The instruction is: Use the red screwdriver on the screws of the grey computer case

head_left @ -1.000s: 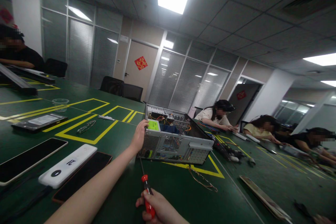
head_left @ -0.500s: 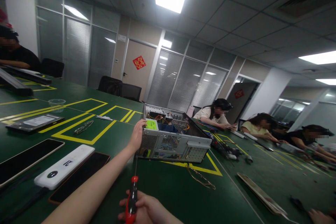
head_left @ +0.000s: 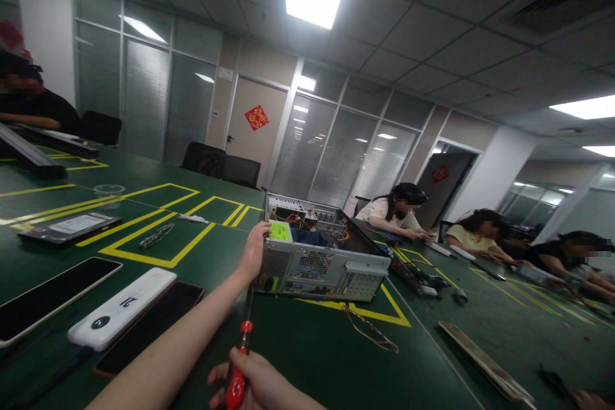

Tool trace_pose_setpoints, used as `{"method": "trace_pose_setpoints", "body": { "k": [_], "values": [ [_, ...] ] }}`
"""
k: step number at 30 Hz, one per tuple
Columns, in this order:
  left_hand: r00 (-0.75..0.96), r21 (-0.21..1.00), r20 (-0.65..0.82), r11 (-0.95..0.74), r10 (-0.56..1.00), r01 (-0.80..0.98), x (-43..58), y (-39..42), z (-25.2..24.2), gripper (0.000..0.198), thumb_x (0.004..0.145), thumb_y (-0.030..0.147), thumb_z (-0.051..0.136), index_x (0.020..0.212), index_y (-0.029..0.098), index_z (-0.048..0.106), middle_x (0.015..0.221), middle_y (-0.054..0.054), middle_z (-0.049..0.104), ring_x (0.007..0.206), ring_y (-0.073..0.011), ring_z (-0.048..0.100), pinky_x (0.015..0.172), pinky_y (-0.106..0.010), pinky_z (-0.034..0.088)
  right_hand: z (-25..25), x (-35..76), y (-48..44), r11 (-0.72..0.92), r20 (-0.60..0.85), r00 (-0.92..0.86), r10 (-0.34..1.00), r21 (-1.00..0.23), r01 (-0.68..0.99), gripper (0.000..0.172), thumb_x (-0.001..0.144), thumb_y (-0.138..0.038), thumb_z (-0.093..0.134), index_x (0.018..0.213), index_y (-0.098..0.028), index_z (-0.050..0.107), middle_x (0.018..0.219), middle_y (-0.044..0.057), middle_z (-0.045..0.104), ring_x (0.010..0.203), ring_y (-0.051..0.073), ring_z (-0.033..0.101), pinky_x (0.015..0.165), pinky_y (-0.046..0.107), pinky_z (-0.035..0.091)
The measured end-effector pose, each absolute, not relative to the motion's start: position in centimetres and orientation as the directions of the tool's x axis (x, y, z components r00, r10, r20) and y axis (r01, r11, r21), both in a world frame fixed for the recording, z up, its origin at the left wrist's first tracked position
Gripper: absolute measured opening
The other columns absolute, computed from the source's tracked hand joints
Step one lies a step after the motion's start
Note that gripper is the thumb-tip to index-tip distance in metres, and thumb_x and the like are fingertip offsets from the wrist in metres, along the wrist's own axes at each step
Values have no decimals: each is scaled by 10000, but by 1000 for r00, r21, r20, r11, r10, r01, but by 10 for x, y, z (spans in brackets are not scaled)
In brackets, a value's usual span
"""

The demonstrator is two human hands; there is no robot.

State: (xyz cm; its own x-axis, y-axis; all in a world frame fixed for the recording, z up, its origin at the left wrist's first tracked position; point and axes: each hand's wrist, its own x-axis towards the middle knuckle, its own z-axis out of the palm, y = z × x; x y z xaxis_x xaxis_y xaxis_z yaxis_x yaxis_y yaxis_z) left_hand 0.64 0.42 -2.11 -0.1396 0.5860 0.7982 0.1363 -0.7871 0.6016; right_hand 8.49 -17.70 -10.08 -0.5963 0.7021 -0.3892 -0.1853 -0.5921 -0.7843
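Observation:
An opened desktop computer case [head_left: 368, 275] lies on the green table with its top side uncovered and its rear panel towards me. Inside it are cables and a power supply with a bright green label [head_left: 279, 231]. My left hand [head_left: 252, 253] grips the case's left edge beside the power supply, fingers curled over the top. Low in the view, my right hand [head_left: 262, 375] is wrapped round the handle of a red and black screwdriver [head_left: 245, 336]. Its shaft points up at the lower left corner of the rear panel; whether the tip touches a screw cannot be made out.
To the left lie a hard drive [head_left: 72, 227], a phone [head_left: 57, 298], a white power bank [head_left: 122, 307] and a dark phone [head_left: 148, 327]. A clear plastic cup [head_left: 109, 192] stands farther back. Eyeglasses-like wire [head_left: 369, 327] lies before the case. Several people sit around the table.
The screwdriver handle has turned in my right hand, and its fingers have shifted round it. My left hand stays on the case. The whole view has shifted slightly.

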Motion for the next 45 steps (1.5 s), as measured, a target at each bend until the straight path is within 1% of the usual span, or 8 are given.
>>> {"method": "trace_pose_setpoints", "body": {
  "k": [4, 10, 13, 19, 26, 32, 37, 45],
  "values": [
    [-144, 607, 794, -782, 591, 140, 6, 4, -22, 470, 1041, 474, 232, 1042, 225, 631, 1277, -105, 663, 1316, -229, 553, 1174, -460, 401, -95, 103, -179, -669, -432, -643, 633, -722, -174, 460, 722, -541, 778, 941, -203, 557, 934, 61, 709, 606, 139, 600, 527, 243, 363],
    [-135, 605, 796, -786, 590, 128, 5, 4, -22, 469, 1041, 484, 240, 1058, 221, 628, 1295, -108, 654, 1326, -235, 543, 1188, -473, 384, -76, 111, -187, -675, -306, -761, 572, -703, -224, 697, 479, -104, 876, 1128, -193, 636, 1159, 94, 721, 921, 201, 695, 829, 355, 466],
    [-130, 606, 795, -786, 592, 124, 5, 4, -22, 469, 1040, 487, 240, 1060, 220, 626, 1306, -111, 648, 1334, -237, 535, 1192, -469, 376, -73, 107, -189, -633, -284, -749, 598, -740, -225, 618, 530, -170, 919, 1092, -141, 662, 1092, 103, 729, 952, 212, 701, 850, 333, 446],
    [-142, 598, 800, -791, 582, 126, 6, 4, -21, 499, 1035, 521, 231, 1044, 218, 627, 1279, -108, 658, 1312, -234, 549, 1182, -464, 388, -92, 105, -185, -686, -392, -648, 653, -668, -287, 405, 581, -344, 847, 860, -148, 627, 745, 10, 667, 634, 138, 635, 628, 270, 426],
    [-147, 601, 798, -790, 585, 120, 6, 5, -23, 505, 1035, 528, 232, 1040, 222, 633, 1277, -106, 661, 1321, -234, 548, 1190, -463, 382, -104, 116, -179, -698, -453, -631, 630, -686, -204, 404, 669, -338, 781, 983, -191, 574, 920, 70, 734, 616, 156, 659, 543, 229, 373],
    [-142, 595, 803, -794, 579, 124, 5, 4, -22, 479, 1039, 498, 241, 1051, 223, 633, 1275, -103, 661, 1320, -231, 546, 1188, -462, 382, -93, 111, -183, -697, -337, -746, 575, -679, -231, 669, 482, -107, 820, 1108, -190, 597, 1006, 62, 738, 861, 226, 722, 797, 369, 487],
    [-140, 596, 802, -794, 581, 123, 6, 3, -21, 462, 1037, 485, 248, 1036, 222, 628, 1274, -106, 659, 1315, -235, 549, 1179, -460, 391, -68, 111, -191, -633, -273, -771, 575, -745, -209, 640, 559, -151, 873, 1145, -163, 618, 1128, 117, 724, 1007, 263, 705, 938, 439, 445],
    [-145, 597, 801, -793, 580, 123, 6, 3, -21, 455, 1036, 470, 251, 1043, 224, 634, 1279, -105, 659, 1315, -234, 550, 1181, -459, 388, -90, 110, -185, -687, -417, -652, 633, -691, -226, 462, 566, -329, 851, 882, -192, 544, 735, -24, 635, 605, 125, 605, 650, 292, 411]
  ]
}}
